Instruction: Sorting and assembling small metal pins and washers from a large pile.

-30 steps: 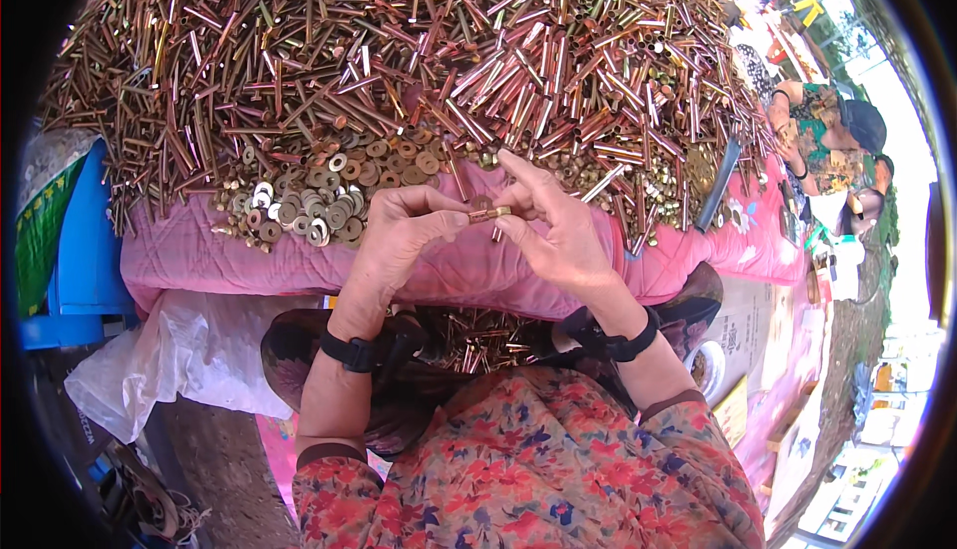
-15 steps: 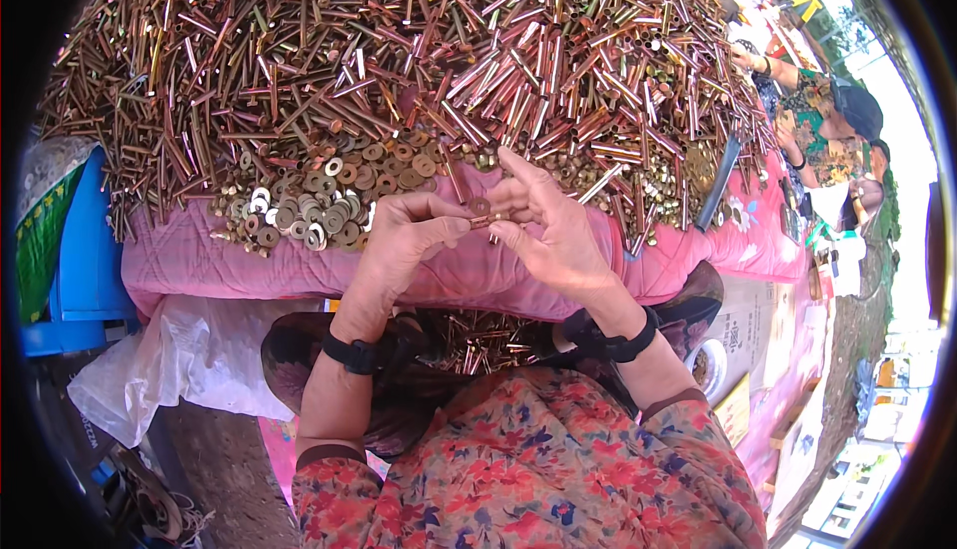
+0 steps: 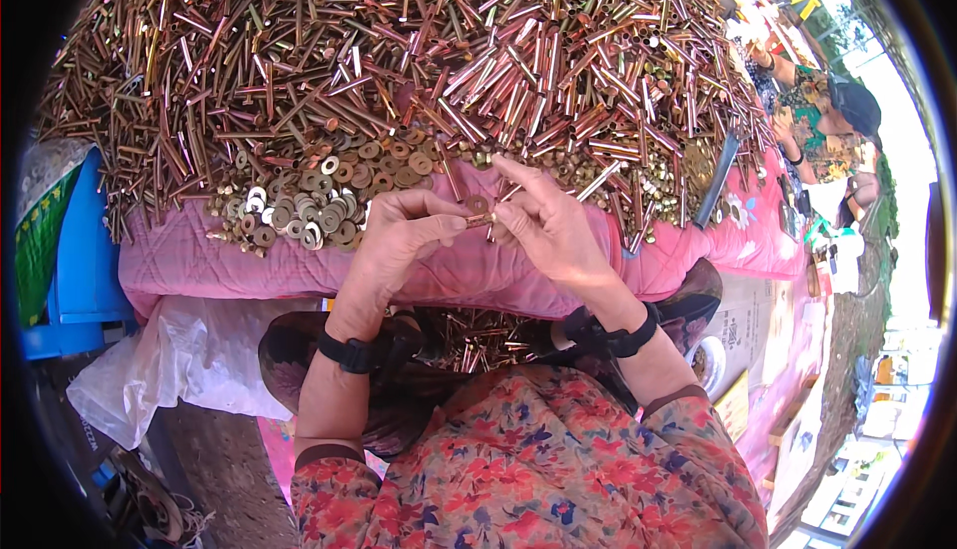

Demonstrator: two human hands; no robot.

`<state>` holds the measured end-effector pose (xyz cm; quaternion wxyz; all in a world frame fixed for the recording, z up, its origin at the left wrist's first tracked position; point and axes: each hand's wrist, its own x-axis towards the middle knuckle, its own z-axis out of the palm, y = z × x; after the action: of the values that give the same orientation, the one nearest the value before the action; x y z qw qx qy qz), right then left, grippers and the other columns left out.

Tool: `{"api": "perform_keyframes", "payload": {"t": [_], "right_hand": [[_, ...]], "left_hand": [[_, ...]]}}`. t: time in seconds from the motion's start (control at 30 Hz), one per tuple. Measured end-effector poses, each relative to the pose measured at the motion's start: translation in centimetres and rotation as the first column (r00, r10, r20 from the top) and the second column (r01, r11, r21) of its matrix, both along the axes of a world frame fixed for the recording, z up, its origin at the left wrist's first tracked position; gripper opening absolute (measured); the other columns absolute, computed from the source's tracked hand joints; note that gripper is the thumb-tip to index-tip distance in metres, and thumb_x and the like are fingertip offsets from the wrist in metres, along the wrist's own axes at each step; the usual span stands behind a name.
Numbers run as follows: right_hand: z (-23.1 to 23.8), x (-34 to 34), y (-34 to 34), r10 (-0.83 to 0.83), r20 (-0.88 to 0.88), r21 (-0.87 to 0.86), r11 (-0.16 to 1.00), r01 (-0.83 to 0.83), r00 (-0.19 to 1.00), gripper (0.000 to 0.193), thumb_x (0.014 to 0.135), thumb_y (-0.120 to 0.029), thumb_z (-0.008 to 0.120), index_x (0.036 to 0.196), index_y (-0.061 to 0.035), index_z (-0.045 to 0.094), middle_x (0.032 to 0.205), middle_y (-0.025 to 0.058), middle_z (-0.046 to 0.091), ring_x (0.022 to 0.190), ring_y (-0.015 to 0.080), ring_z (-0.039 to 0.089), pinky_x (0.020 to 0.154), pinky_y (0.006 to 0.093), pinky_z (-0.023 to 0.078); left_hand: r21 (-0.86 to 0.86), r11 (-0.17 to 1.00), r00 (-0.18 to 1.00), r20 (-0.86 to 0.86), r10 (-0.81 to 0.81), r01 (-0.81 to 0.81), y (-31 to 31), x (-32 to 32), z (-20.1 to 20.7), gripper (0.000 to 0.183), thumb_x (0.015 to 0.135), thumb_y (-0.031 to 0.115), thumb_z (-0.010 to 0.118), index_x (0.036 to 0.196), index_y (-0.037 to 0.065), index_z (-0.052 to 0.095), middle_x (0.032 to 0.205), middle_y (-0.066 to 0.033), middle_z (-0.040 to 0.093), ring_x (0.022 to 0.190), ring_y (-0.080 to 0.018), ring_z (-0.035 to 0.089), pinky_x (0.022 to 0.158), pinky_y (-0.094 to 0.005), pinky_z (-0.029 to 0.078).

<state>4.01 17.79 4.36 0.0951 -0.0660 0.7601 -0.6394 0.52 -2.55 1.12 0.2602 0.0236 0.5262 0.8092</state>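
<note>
My left hand [image 3: 404,235] pinches a short brassy metal anchor bolt [image 3: 479,220] between thumb and fingertips, holding it roughly level over the pink quilted cover. From the other side, the thumb and fingers of my right hand [image 3: 548,230] close on the bolt's right end; a small nut seems to sit there, partly hidden by the fingers. A round washer [image 3: 478,205] shows just above the bolt. Beyond my left hand lies a heap of flat washers [image 3: 334,190]. Small nuts [image 3: 653,190] are scattered beyond my right hand.
A large pile of metal tubes and bolts [image 3: 399,40] covers the far side of the pink quilt [image 3: 239,260]. At left stand a blue container [image 3: 85,250] and clear plastic sheeting [image 3: 189,360]. A dark bar [image 3: 718,180] lies at right, near a co-worker in a cap [image 3: 852,105].
My right thumb and fingers have drawn in and closed on the bolt's right end; they were more spread before. My left hand keeps its pinch in nearly the same place.
</note>
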Motion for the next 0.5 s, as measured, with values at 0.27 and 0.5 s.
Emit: {"api": "perform_keyframes", "payload": {"t": [0.27,0.5], "right_hand": [[-0.4,0.1,-0.5,-0.01,-0.309,0.199,0.977,0.074,0.951,0.055,0.087,-0.01,0.058,0.137,-0.0067,0.035,0.078,0.0077,0.063,0.066,0.0121,0.058,0.061,0.0253,0.046],[-1.0,-0.2,-0.1,-0.069,-0.154,0.179,0.979,0.097,0.986,0.049,0.086,-0.025,0.062,0.128,-0.0052,0.045,0.075,0.0089,0.063,0.061,0.0144,0.058,0.057,0.0266,0.045]], "left_hand": [[-0.007,1.0,1.0,-0.01,0.014,-0.014,0.1,0.0,0.0,0.009,0.075,-0.001,0.067,0.084,-0.002,0.066,0.068,-0.0049,0.063,0.052,-0.0054,0.053,0.044,-0.0147,0.033],[-0.139,0.973,0.954,-0.21,-0.212,0.186,0.0,0.6,1.5,0.012,0.075,0.009,0.07,0.083,0.0,0.068,0.069,-0.0017,0.063,0.058,-0.0063,0.055,0.054,-0.0209,0.043]]}}
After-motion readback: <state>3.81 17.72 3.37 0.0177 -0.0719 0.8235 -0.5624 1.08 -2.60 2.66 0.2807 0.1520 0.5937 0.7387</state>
